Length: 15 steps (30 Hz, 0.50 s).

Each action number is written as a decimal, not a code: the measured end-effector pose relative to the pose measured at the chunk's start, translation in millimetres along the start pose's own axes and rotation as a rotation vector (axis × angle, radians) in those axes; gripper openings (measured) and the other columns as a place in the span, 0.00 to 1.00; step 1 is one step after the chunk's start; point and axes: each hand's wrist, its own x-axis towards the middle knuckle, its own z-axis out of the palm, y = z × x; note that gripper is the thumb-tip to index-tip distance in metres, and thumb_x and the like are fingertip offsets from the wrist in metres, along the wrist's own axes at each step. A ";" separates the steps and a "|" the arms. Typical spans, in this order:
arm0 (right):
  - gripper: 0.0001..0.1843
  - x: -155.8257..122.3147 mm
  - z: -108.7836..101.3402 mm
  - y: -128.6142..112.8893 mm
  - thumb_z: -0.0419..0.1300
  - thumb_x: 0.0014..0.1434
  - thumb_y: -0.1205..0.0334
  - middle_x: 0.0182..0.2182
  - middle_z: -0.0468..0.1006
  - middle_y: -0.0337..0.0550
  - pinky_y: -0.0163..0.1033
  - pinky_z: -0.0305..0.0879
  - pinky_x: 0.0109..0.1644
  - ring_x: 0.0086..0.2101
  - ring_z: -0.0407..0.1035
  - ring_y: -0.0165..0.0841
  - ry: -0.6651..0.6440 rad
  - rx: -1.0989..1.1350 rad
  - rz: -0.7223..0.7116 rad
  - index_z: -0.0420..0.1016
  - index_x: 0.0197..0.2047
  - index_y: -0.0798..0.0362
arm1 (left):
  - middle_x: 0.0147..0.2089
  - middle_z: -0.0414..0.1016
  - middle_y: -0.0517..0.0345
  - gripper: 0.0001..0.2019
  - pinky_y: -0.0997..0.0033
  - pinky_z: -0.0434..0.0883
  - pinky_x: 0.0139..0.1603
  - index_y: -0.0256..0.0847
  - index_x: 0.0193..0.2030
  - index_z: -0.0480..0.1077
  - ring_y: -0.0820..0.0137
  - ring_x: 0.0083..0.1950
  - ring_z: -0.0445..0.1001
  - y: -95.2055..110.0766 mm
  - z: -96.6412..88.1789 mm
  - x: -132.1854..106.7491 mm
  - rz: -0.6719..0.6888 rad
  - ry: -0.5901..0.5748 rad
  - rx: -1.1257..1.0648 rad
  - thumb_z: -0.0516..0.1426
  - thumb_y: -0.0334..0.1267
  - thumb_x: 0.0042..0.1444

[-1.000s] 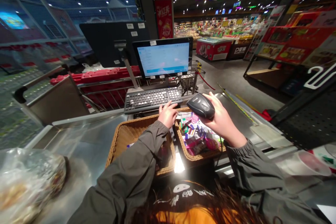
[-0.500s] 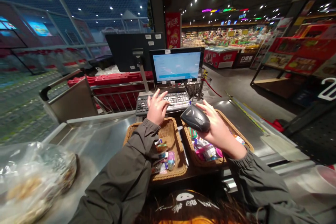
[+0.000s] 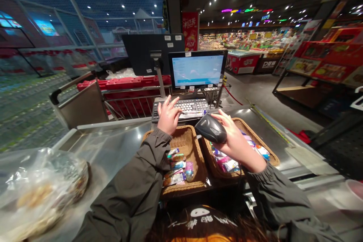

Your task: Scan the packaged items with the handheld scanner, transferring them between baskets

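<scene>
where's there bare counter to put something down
The left counter is bare between the plastic bag and left basket; the right counter, between the right basket and yellow strip. Crowded: around the keyboard, left hand and packet, and where the right hand holds the scanner.

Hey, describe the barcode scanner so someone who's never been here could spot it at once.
Find the lit monitor, then look below it to the right-hand wicker basket. Over that basket, the right hand grips the barcode scanner, rounded and plain black, unlike the colourful packets in the basket.
</scene>
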 end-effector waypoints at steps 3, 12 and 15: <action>0.25 1.4 3.4 -1.0 0.60 0.54 0.64 0.65 0.62 0.59 0.74 0.48 0.67 0.70 0.43 0.58 0.010 0.001 0.007 0.70 0.56 0.53 | 0.70 0.63 0.57 0.10 0.35 0.44 0.72 0.44 0.37 0.74 0.58 0.76 0.47 -3.8 -1.2 -2.5 -0.003 -0.004 0.003 0.51 0.33 0.64; 0.26 6.6 14.4 -1.3 0.60 0.54 0.63 0.66 0.60 0.59 0.73 0.47 0.67 0.70 0.41 0.59 -0.015 0.015 0.029 0.69 0.57 0.53 | 0.70 0.63 0.57 0.10 0.34 0.45 0.71 0.44 0.37 0.74 0.57 0.76 0.49 -19.3 2.0 -14.1 -0.023 -0.039 0.015 0.52 0.33 0.63; 0.24 9.2 18.0 -1.5 0.60 0.54 0.63 0.66 0.60 0.59 0.73 0.47 0.67 0.70 0.41 0.58 -0.024 0.009 0.038 0.70 0.55 0.54 | 0.70 0.63 0.56 0.10 0.34 0.45 0.71 0.44 0.37 0.74 0.56 0.76 0.48 -26.2 3.8 -20.2 -0.045 -0.070 0.027 0.52 0.34 0.63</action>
